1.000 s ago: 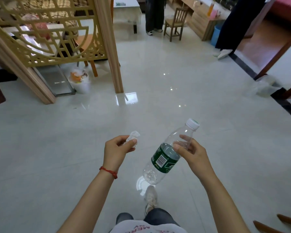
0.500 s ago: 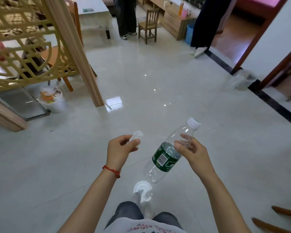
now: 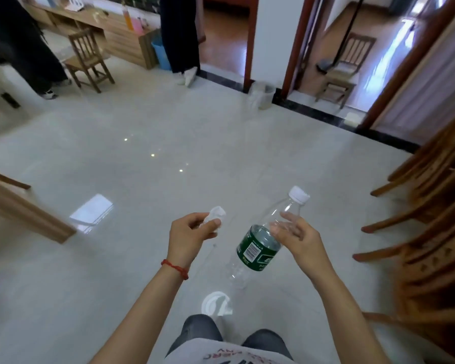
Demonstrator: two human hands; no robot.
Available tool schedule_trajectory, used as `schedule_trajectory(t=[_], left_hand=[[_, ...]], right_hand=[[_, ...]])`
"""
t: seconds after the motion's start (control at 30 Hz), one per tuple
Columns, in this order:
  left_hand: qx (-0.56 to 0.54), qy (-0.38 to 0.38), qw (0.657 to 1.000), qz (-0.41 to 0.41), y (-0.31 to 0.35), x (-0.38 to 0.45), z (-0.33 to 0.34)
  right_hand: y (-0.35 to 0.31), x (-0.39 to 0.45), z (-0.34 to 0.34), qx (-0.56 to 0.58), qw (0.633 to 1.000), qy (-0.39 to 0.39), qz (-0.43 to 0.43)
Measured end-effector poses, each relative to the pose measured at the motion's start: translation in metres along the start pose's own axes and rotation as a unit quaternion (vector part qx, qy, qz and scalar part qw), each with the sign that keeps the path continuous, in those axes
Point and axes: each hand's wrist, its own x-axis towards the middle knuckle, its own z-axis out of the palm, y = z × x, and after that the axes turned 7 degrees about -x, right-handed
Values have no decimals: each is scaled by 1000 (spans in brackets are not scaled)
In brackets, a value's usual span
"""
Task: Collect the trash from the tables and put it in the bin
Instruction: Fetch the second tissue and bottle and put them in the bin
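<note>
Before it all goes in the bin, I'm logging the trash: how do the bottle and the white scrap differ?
The bottle is large, clear and rigid, with a green label and white cap; the white scrap is small and crumpled. The right hand holds the bottle tilted by its upper part; the left hand pinches the scrap at its fingertips. Both are carried above the floor.

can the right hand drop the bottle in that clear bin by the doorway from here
Probably not yet. The right hand holds the bottle far short of the bin. Only bare floor lies between, so walking over looks unobstructed.

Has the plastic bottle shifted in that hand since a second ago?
No. The bottle sits the same way in the right hand, cap up; only the room has swung leftward.
</note>
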Motion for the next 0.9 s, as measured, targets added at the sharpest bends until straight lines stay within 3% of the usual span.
schedule_trajectory(t=[0.4,0.63,0.9], left_hand=[[49,-186,981,-35,-1,39,85],[58,-221,972,-46,-6,81,155],[65,-226,971,-40,2,155,271]], right_hand=[[30,-16,-54,48,979,193,34],[35,26,-107,63,968,237,41],[21,131,-203,50,967,247,25]])
